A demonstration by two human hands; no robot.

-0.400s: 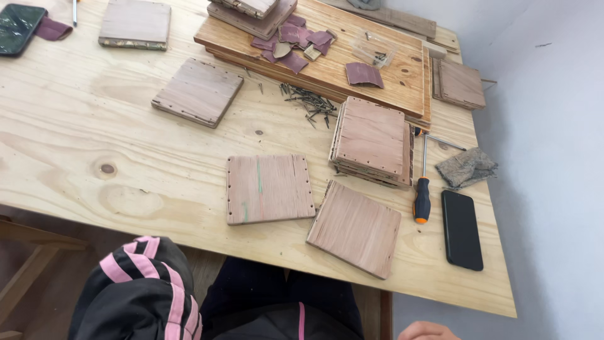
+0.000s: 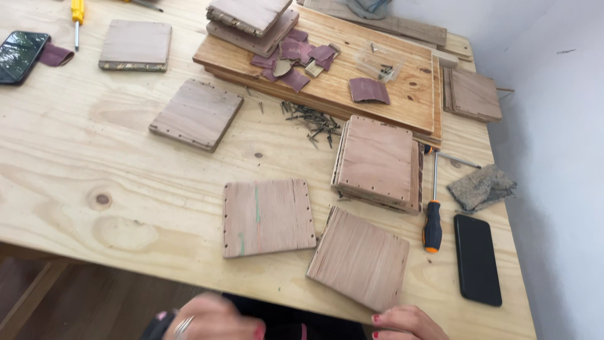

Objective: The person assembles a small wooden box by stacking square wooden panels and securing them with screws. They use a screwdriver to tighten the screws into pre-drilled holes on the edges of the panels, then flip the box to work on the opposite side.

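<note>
Both hands low at table edge, holding nothing. Right hand [image 2: 406, 322] just below tilted plywood square [image 2: 360, 258], fingers curled, not gripping. Left hand [image 2: 214, 320] blurred, grip unreadable. Drilled square [image 2: 268, 217] beside, flat. Screwdriver [image 2: 432, 214] parked right.

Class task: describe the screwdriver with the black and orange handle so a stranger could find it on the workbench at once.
Start at the plywood table and go to its right end, by the white wall. There a black phone lies flat; the screwdriver lies just left of it. Unlike the yellow-handled screwdriver far left, its handle is black with orange.
</note>
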